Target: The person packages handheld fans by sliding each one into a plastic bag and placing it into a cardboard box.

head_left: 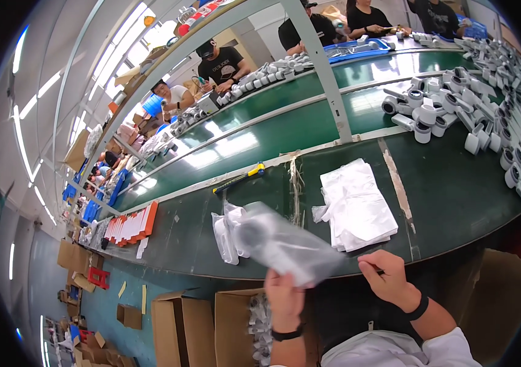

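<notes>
A clear plastic bag (291, 244) with a white and grey device inside is in my left hand (285, 301), which grips its lower edge. The bag is tilted over the bench's near edge and blurred by motion. Just right of the bag's end, my right hand (389, 278) is closed in a pinch; whether anything is between its fingertips I cannot make out. Beyond it lies a stack of white plastic bags (358, 205) on the green bench. Behind the held bag, bagged white devices (225, 232) lie side by side.
A yellow and black hammer-like tool (239, 178) lies near the belt (211, 147). Many white devices (438, 104) are heaped at right. Orange-edged boxes (132, 223) stand at left. An open carton (233, 324) below holds bagged pieces. A metal post (321, 67) rises ahead; people work across the belt.
</notes>
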{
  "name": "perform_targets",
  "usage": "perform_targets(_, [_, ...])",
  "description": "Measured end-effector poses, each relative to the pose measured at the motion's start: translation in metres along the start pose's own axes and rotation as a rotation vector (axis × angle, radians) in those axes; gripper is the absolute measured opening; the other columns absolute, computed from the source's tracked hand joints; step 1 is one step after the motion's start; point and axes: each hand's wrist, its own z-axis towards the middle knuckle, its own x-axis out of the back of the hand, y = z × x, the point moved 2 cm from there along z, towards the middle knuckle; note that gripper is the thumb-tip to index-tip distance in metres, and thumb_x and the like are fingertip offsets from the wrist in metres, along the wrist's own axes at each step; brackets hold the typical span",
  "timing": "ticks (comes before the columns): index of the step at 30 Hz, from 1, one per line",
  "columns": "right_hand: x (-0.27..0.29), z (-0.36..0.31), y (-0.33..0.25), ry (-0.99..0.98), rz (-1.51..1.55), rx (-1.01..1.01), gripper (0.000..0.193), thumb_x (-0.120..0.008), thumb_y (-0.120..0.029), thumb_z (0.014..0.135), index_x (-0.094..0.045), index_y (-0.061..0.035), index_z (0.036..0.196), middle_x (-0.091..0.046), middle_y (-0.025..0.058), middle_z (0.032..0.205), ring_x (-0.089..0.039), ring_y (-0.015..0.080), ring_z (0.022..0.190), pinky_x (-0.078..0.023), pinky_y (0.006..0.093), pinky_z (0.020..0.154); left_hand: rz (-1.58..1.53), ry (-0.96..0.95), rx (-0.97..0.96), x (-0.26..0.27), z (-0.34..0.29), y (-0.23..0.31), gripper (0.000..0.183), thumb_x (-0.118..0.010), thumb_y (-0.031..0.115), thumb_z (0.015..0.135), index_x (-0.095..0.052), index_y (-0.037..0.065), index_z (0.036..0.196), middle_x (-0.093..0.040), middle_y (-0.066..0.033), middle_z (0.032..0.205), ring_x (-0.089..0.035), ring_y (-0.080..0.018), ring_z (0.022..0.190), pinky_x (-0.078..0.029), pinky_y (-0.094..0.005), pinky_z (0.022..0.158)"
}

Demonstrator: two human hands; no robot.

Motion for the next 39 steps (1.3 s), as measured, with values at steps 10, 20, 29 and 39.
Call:
perform_targets(10, [0.016, -0.025, 0.062, -0.123, -0.035, -0.324, 0.013, -0.070, -0.011, 0.087, -0.070, 0.0005, 0.091, -0.067, 0.0089, 0.073, -0.059, 0.0110, 0.059, -0.047, 0.0249, 0.054, 0.977, 0.770, -0.358, 0.182, 0.054, 0.126, 0.043, -0.071, 0.008, 0.083, -0.057, -0.009, 0.121, -0.066, -0.0128, 0.096, -0.064, -0.0187, 0.076, -0.053, -0.0291, 0.054])
perform_targets(20, [0.019, -0.030, 0.067, -0.086, -0.027, -0.337, 0.012, -0.068, -0.010, 0.088, -0.069, 0.0022, 0.090, -0.066, 0.0056, 0.072, -0.057, 0.0067, 0.061, -0.046, 0.0227, 0.055, 1.557, 0.778, -0.318, 0.191, 0.100, 0.096, 0.043, -0.077, 0.021, 0.078, -0.066, -0.006, 0.110, -0.068, -0.0195, 0.100, -0.064, -0.0307, 0.088, -0.050, -0.0390, 0.082])
perform_targets(29, [0.018, -0.024, 0.060, -0.135, 0.001, -0.369, 0.013, -0.071, -0.013, 0.086, -0.071, -0.0012, 0.091, -0.068, 0.0040, 0.074, -0.059, 0.0062, 0.063, -0.048, 0.0239, 0.057, 1.261, 0.275, -0.567, 0.025, 0.067, 0.046, 0.018, -0.069, 0.007, 0.085, -0.065, 0.000, 0.101, -0.061, -0.0097, 0.112, -0.058, -0.0170, 0.089, -0.048, -0.0260, 0.074])
perform_targets(39, [0.123, 0.089, 0.027, 0.182, -0.220, -0.387, 0.021, -0.068, -0.023, 0.086, -0.069, -0.0030, 0.093, -0.067, 0.0070, 0.073, -0.062, 0.0120, 0.065, -0.049, 0.0273, 0.060, 0.890, -0.045, -0.084, 0.003, 0.051, -0.080, 0.015, -0.067, 0.010, 0.090, -0.065, -0.001, 0.101, -0.062, -0.0006, 0.077, -0.053, -0.0058, 0.066, -0.043, -0.0207, 0.059])
